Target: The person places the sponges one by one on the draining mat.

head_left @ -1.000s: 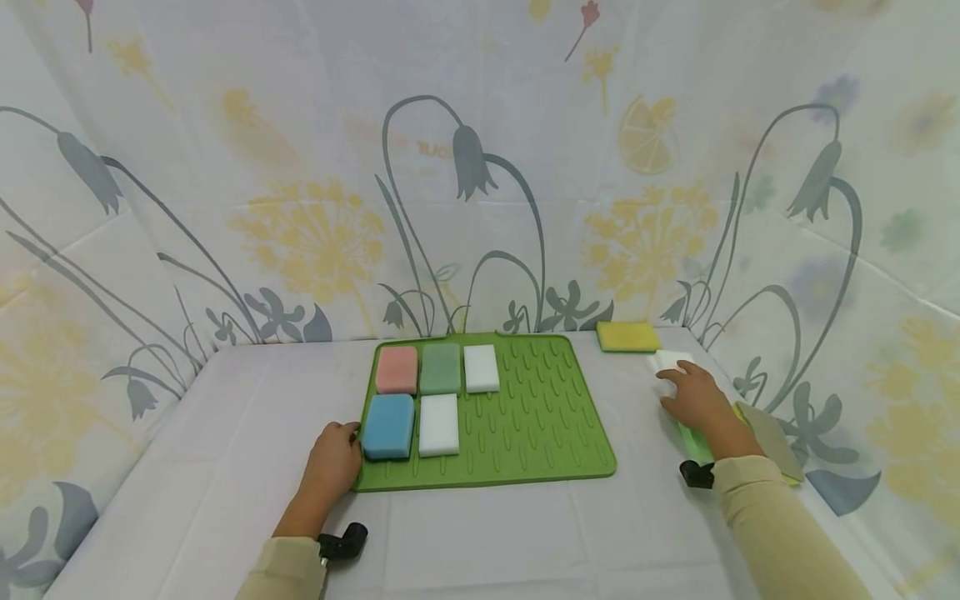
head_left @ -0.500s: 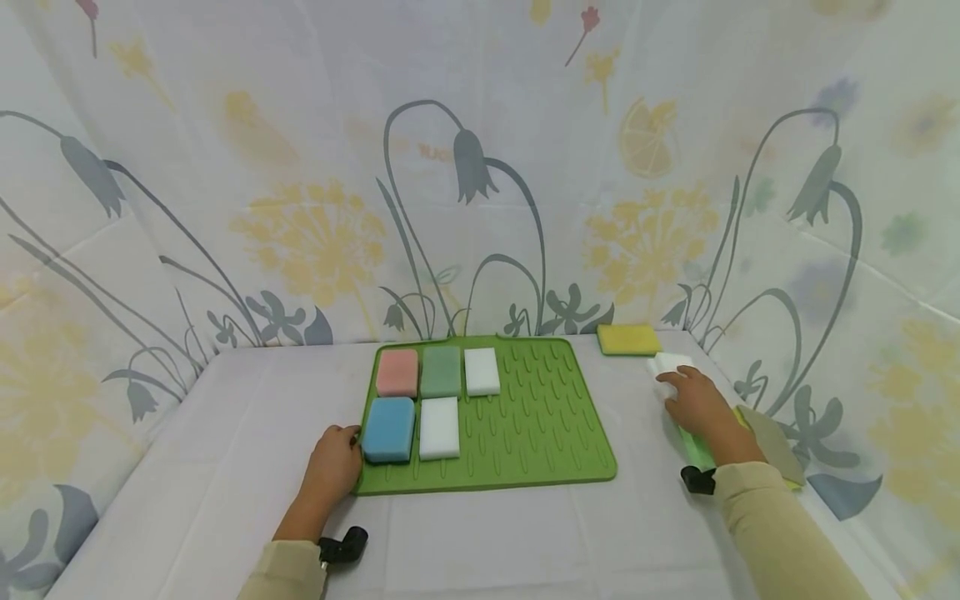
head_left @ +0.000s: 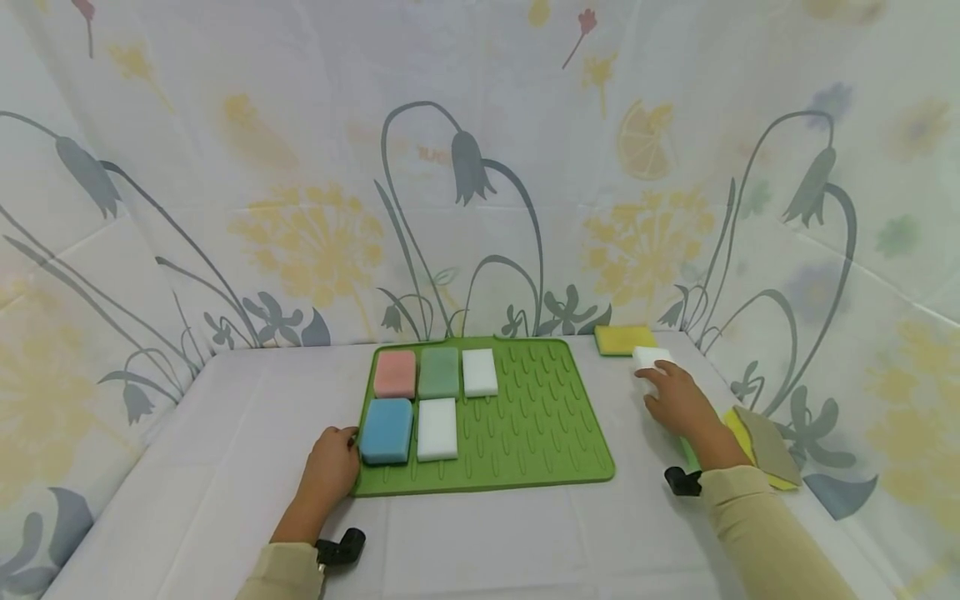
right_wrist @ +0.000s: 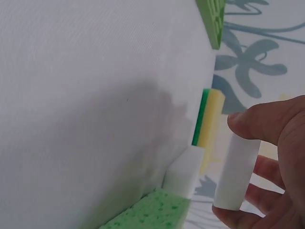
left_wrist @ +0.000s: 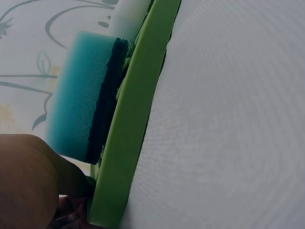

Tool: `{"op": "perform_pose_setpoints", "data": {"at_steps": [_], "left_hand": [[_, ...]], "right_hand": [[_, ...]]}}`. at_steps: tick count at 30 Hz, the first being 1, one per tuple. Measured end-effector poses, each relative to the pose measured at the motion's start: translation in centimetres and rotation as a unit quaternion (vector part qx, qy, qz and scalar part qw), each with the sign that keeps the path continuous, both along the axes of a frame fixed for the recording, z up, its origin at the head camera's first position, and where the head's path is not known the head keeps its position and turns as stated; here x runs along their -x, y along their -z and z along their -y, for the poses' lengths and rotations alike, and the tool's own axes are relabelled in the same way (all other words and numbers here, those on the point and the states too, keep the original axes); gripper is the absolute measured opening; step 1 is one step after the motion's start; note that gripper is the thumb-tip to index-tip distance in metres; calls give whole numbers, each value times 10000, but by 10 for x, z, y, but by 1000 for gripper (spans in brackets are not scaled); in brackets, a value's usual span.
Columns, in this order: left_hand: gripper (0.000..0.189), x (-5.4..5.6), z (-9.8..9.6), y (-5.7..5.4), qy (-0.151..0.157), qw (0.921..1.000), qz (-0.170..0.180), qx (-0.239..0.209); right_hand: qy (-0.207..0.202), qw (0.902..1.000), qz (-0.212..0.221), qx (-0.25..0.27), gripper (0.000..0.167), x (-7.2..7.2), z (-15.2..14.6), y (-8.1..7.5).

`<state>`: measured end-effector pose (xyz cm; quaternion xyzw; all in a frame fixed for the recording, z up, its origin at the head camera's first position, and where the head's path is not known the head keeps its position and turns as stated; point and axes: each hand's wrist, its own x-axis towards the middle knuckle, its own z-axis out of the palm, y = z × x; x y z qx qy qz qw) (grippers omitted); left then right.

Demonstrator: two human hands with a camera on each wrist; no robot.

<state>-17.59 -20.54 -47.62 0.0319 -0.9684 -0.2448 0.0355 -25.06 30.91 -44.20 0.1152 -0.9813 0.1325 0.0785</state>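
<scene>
In the head view, my right hand [head_left: 682, 408] is over the table's right side, gripping a white sponge block [head_left: 651, 357]. The right wrist view shows this white block [right_wrist: 237, 174] lifted off the table, between thumb and fingers. My left hand [head_left: 332, 462] holds the left edge of a green ridged mat [head_left: 547, 425], its thumb beside the blue sponge [left_wrist: 78, 95] in the left wrist view. On the mat lie a pink sponge [head_left: 395, 372], a green sponge [head_left: 438, 372], the blue sponge and two white blocks [head_left: 480, 372].
Beyond the right hand, a yellow sponge [head_left: 625, 340] with a green underside lies by the back wall. Another white block [right_wrist: 183, 171] and a speckled light green sponge [right_wrist: 152, 212] sit below the hand. Yellow and grey-beige pads [head_left: 768, 446] lie near the right forearm.
My right hand has shifted slightly left with the white block, uncovering more of the yellow pad by the forearm. The left hand stays at the mat's edge.
</scene>
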Motion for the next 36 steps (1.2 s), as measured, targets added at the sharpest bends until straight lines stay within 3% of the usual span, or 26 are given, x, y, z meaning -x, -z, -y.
{"op": "perform_pose_setpoints", "data": {"at_steps": [10, 26, 36], "left_hand": [[35, -1, 0, -2, 5, 10000, 91, -11], [35, 3, 1, 0, 31, 10000, 53, 7], [35, 1, 1, 0, 13, 9999, 100, -64]], "right_hand": [[-196, 9998, -19, -69, 40, -1, 15, 1], [-456, 9989, -58, 5, 38, -16, 54, -6], [-658, 9978, 60, -27, 38, -25, 81, 0]]}}
